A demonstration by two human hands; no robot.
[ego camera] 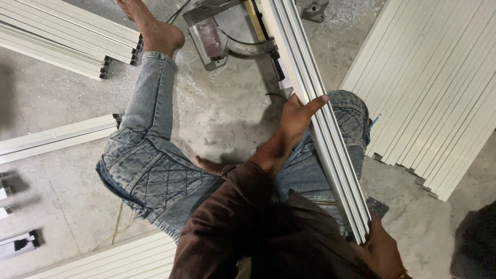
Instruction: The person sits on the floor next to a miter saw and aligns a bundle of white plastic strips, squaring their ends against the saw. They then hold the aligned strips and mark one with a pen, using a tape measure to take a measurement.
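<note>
A long pale aluminium profile runs from the cutting saw at the top down across my right knee to the lower right. My left hand reaches out from a brown sleeve and clasps the profile's left edge about midway, with the thumb lying over the top. At the bottom right, my right hand holds the near end of the same profile. I sit on the concrete floor in blue jeans, my bare left foot stretched toward the saw.
Stacks of similar profiles lie at the top left, on the right and at the bottom left. A single one lies at the left. Metal shavings are scattered around the saw.
</note>
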